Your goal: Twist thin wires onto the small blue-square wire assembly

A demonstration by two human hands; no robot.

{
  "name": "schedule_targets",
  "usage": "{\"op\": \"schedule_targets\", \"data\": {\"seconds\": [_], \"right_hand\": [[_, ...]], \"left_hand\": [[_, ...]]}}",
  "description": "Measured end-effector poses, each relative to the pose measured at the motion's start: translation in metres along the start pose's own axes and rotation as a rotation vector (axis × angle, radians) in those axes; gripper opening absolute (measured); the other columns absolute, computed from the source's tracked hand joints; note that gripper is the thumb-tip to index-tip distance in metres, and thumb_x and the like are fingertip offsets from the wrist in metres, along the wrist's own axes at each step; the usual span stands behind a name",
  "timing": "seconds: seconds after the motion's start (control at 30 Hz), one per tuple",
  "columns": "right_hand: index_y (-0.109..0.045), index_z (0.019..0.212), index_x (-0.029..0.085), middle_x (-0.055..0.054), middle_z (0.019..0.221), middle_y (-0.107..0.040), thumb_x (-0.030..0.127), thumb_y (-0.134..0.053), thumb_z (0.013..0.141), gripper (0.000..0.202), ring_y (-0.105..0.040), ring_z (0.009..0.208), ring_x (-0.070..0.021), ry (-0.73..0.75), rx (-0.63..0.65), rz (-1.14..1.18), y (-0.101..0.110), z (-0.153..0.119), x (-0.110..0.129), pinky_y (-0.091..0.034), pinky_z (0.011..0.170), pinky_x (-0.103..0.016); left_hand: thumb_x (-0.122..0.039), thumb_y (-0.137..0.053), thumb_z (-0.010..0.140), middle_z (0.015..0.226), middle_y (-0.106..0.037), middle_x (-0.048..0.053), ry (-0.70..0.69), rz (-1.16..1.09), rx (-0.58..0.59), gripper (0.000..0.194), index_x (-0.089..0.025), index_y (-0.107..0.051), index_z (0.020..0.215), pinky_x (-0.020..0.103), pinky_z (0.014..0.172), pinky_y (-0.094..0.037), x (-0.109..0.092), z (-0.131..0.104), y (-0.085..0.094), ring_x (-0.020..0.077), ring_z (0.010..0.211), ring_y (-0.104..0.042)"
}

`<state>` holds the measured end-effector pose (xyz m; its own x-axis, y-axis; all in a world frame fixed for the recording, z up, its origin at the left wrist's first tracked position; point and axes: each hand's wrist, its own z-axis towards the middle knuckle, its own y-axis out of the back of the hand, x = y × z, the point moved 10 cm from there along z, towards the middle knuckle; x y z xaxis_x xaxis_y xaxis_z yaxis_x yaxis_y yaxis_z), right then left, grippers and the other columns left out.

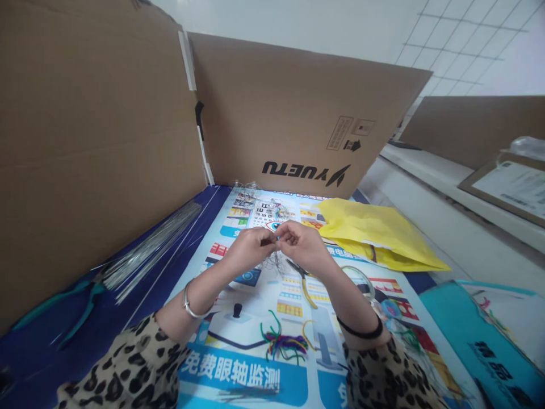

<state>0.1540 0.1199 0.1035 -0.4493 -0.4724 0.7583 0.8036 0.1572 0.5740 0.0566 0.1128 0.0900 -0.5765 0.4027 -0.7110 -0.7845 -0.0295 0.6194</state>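
Above the printed mat, my left hand (252,248) and my right hand (301,245) meet with thumbs and fingertips pinched together. Whatever sits between the fingertips is too small to make out. Thin dark wire strands (276,262) show just below the fingers; I cannot tell if they hang from them or lie on the mat. Close to my right hand, small pliers (307,291) with yellow handles lie on the mat. Nearer to me is a bundle of multicoloured yarn (286,344), with green, purple and red strands.
Cardboard walls (298,113) stand at the back and left. Straight silver wires (157,247) and teal-handled pliers (87,309) lie at left. A yellow bag (378,233), a tape roll (361,277) and a teal packet (477,335) lie at right. Tangled wires (279,209) lie farther back.
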Motion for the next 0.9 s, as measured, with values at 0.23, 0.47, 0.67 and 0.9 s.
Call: {"op": "schedule_targets", "data": {"seconds": [0.23,0.47,0.67,0.9], "right_hand": [[-0.065,0.081,0.021,0.001,0.07,-0.064,0.025,-0.054,0.078,0.012,-0.056,0.061,-0.0117,0.049,-0.015,-0.134,0.007,0.002,-0.002,-0.042,0.057,-0.022],[-0.068,0.096,0.02,-0.004,0.085,-0.065,0.02,-0.057,0.077,0.021,-0.058,0.072,-0.0153,0.17,0.011,-0.325,-0.004,0.0,0.004,-0.043,0.069,-0.027],[-0.065,0.071,0.021,0.0,0.067,-0.059,0.015,-0.052,0.078,0.016,-0.054,0.065,-0.0132,0.204,-0.04,-0.356,-0.004,-0.002,0.012,-0.04,0.062,-0.023],[-0.062,0.069,0.02,0.001,0.067,-0.058,0.016,-0.053,0.074,0.011,-0.052,0.059,-0.0115,0.158,-0.003,-0.345,-0.006,-0.003,0.005,-0.039,0.057,-0.022]], "left_hand": [[-0.017,-0.053,0.076,0.059,-0.063,-0.004,0.022,-0.015,0.086,0.012,-0.02,-0.062,0.068,0.021,0.058,-0.04,0.006,0.003,0.002,0.0117,0.058,-0.058],[-0.02,-0.051,0.078,0.061,-0.063,-0.003,0.039,-0.151,0.148,0.011,-0.019,-0.06,0.073,0.021,0.06,-0.044,0.013,0.004,0.002,0.0118,0.06,-0.062],[-0.019,-0.052,0.076,0.06,-0.062,-0.003,0.066,-0.224,0.166,0.007,-0.018,-0.058,0.073,0.021,0.058,-0.045,0.015,0.002,-0.001,0.0115,0.059,-0.061],[-0.017,-0.056,0.073,0.056,-0.06,-0.003,0.11,-0.343,0.143,0.003,-0.017,-0.056,0.07,0.02,0.053,-0.043,0.019,0.005,-0.001,0.0094,0.053,-0.056]]}}
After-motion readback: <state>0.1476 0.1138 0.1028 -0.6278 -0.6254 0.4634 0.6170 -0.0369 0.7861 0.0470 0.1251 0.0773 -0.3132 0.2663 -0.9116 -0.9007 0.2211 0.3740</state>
